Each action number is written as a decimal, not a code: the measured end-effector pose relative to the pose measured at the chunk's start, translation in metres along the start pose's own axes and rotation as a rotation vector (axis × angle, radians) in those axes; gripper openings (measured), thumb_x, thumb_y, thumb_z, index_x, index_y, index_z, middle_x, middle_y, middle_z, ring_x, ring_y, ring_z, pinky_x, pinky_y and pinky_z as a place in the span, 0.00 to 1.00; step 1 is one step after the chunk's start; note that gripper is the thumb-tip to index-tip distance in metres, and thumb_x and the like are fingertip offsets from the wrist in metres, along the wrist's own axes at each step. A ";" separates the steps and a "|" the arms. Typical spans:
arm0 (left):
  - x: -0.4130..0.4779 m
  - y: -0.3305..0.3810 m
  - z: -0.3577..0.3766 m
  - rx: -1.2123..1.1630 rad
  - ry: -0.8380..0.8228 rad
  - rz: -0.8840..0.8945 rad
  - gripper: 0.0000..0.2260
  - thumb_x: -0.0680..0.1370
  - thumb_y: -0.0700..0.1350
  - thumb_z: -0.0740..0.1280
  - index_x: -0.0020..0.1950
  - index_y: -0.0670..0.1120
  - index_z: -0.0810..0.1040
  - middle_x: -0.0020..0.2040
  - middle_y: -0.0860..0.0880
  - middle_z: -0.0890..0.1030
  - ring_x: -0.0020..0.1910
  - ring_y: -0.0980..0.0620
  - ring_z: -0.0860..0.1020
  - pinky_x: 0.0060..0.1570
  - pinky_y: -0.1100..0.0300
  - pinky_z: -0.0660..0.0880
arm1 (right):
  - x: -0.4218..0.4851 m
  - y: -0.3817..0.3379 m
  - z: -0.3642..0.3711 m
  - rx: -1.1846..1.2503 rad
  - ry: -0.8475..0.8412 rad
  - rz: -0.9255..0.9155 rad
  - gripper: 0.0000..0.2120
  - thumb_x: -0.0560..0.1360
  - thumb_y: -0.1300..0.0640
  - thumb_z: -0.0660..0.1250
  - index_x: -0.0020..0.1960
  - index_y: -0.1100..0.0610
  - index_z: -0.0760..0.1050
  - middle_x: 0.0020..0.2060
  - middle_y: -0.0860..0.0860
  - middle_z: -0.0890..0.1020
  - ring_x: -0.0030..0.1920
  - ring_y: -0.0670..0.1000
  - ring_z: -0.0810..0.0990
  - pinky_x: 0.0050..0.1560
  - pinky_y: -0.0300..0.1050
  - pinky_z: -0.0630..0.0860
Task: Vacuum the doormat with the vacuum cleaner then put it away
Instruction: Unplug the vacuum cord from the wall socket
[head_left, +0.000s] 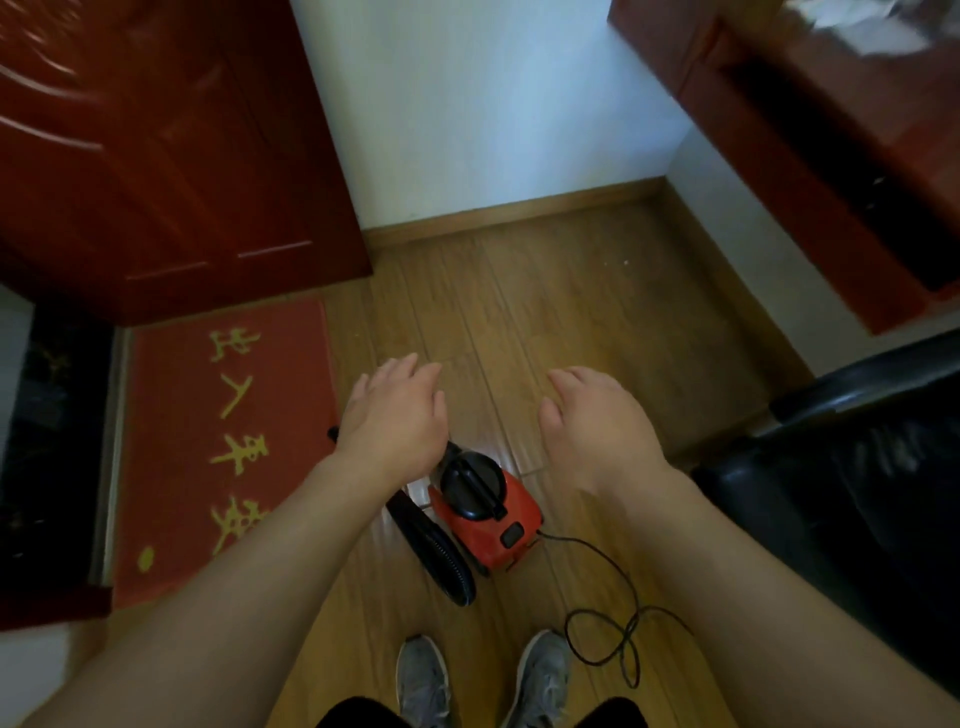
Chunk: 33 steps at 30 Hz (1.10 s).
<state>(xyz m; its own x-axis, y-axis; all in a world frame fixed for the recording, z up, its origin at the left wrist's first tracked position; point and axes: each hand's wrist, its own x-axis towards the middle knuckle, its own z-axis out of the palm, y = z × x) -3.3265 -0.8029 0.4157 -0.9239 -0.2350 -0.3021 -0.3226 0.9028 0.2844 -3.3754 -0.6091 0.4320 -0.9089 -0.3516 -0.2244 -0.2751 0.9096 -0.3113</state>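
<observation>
A small red vacuum cleaner (488, 514) with a black handle stands on the wooden floor just ahead of my feet. Its black ribbed hose (436, 551) curves along its left side, and its black cord (618, 623) loops on the floor to the right. The red doormat (218, 441) with yellow characters lies to the left by the door. My left hand (395, 410) hovers palm down above the vacuum's front, fingers straight, holding nothing. My right hand (592, 421) hovers beside it to the right, fingers relaxed and empty.
A dark red door (156, 156) stands open at the upper left. A black leather chair (841, 478) sits at the right, with a red wooden desk (831, 135) behind it. White walls meet at the corner ahead. My grey shoes (483, 675) are at the bottom.
</observation>
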 end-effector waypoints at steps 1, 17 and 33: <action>-0.003 0.004 -0.013 0.011 0.009 0.008 0.22 0.86 0.50 0.52 0.80 0.49 0.63 0.81 0.46 0.61 0.80 0.46 0.57 0.78 0.47 0.52 | -0.003 -0.004 -0.013 -0.010 0.002 -0.005 0.18 0.83 0.53 0.55 0.65 0.60 0.76 0.62 0.55 0.78 0.63 0.56 0.75 0.64 0.51 0.71; -0.066 0.054 -0.189 0.053 0.168 0.086 0.22 0.85 0.50 0.54 0.79 0.48 0.64 0.78 0.47 0.67 0.76 0.46 0.65 0.75 0.48 0.62 | -0.052 -0.059 -0.187 -0.111 0.134 -0.071 0.20 0.84 0.50 0.54 0.70 0.57 0.73 0.66 0.54 0.77 0.68 0.55 0.73 0.70 0.52 0.68; -0.100 0.091 -0.305 0.015 0.259 0.158 0.23 0.84 0.49 0.54 0.78 0.46 0.65 0.77 0.46 0.68 0.74 0.45 0.68 0.73 0.49 0.64 | -0.084 -0.086 -0.297 -0.031 0.240 -0.015 0.20 0.84 0.49 0.55 0.71 0.56 0.72 0.67 0.53 0.77 0.67 0.54 0.75 0.67 0.50 0.71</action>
<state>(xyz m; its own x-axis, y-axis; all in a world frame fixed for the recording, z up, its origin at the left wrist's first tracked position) -3.3258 -0.8071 0.7493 -0.9847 -0.1737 -0.0123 -0.1695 0.9402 0.2955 -3.3684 -0.5920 0.7524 -0.9520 -0.3059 0.0074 -0.2954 0.9122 -0.2840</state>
